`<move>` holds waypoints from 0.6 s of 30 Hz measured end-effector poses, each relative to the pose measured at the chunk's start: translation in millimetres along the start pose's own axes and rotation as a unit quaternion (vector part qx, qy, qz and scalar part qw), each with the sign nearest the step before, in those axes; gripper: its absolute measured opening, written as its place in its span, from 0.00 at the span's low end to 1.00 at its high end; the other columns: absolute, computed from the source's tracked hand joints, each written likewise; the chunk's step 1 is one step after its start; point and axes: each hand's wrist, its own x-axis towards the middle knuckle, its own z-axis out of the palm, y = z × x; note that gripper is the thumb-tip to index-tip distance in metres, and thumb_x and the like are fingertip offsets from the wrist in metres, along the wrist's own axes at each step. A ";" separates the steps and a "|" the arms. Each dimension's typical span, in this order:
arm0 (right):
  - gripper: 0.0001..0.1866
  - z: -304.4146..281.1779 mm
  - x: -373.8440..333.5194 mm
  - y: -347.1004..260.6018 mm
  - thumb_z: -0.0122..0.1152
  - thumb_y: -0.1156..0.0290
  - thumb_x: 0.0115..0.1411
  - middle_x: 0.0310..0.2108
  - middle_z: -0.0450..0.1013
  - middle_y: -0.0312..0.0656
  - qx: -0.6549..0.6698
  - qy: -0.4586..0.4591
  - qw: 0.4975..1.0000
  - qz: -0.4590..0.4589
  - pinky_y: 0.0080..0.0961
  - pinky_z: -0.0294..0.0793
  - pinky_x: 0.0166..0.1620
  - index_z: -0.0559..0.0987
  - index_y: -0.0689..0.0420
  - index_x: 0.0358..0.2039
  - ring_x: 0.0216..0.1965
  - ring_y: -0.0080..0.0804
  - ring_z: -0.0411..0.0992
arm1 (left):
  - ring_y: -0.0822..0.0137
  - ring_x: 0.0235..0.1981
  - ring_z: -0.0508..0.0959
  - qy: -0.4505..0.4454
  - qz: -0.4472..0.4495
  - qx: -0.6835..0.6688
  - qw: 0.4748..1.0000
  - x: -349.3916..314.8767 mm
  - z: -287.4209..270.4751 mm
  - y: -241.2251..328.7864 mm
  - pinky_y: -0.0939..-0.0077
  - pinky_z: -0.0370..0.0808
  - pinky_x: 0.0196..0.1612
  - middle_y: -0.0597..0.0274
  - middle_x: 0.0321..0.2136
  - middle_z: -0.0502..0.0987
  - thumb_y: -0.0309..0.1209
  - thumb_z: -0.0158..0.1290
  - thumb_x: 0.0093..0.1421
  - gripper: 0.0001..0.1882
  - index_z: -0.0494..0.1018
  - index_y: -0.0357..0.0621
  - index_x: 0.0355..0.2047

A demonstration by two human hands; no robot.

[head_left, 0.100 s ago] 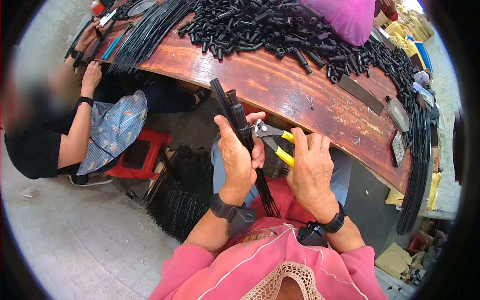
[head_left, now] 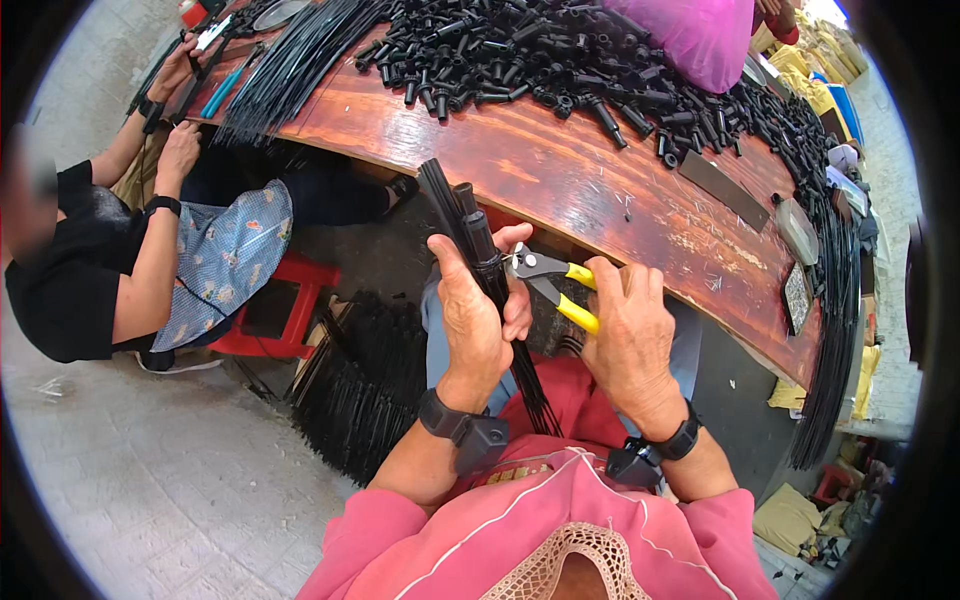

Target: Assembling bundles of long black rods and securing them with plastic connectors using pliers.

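From where I stand: left hand point(head_left: 473, 320) is wrapped round a bundle of thin black rods point(head_left: 440, 200), slanting up toward the surface point(head_left: 560, 190), with a black tube point(head_left: 479, 236) lying along it. Bundle is in mid-air over the lap, just off the surface edge. Rod tails hang below the palm

Right hand point(head_left: 635, 335) has the pliers point(head_left: 541, 265): grip closed round the yellow handles point(head_left: 579, 315), which stand apart. Tool's nose is right at the bundle beside the left fingers. Small pale strand point(head_left: 509, 257) there, too fine to tell if it's pinched

Doing this well, my read:
1. Left grip firm, rods look thin and likely to splay if it slackens
2. Hold tube flush along the rods, no twist
3. Get left fingers clear of the nose before squeezing, they look close
4. Nose square to the bundle, only the tip on the strand, so rods don't get nicked
5. Small even squeeze, wrist straight

Nearby: heap of black tubes point(head_left: 490, 55) on the surface, flat metal strip point(head_left: 724, 190) to the right, 1 co-worker's hand point(head_left: 179, 150) well apart at far left
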 end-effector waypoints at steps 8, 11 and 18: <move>0.17 -54.2 47.3 45.2 0.62 0.75 0.48 0.27 0.67 0.40 -0.031 -0.041 0.975 -0.214 0.35 0.71 0.30 0.75 0.55 0.41 0.31 0.39 0.67 | 0.76 0.07 0.56 -0.084 0.032 -0.074 0.993 -7.5 -6.7 -5.9 0.81 0.57 0.12 0.70 0.09 0.61 0.77 0.28 0.53 0.52 0.60 0.47 0.62; 0.15 -77.9 71.1 55.6 0.65 0.72 0.48 0.25 0.71 0.40 -0.031 -0.090 0.956 -0.277 0.36 0.71 0.29 0.76 0.55 0.38 0.28 0.41 0.70 | 0.77 0.08 0.60 -0.148 0.057 -0.076 0.984 -15.7 -8.9 -4.6 0.81 0.58 0.13 0.69 0.10 0.63 0.73 0.45 0.50 0.55 0.49 0.47 0.67; 0.31 -77.9 66.1 76.1 0.77 0.65 0.43 0.21 0.75 0.39 0.421 -0.756 0.494 0.086 0.23 0.70 0.25 0.75 0.66 0.46 0.20 0.23 0.72 | 0.79 0.10 0.61 -0.228 0.047 0.016 0.972 -34.7 3.3 -6.7 0.81 0.58 0.14 0.70 0.12 0.64 0.39 0.64 0.55 0.29 0.69 0.27 0.47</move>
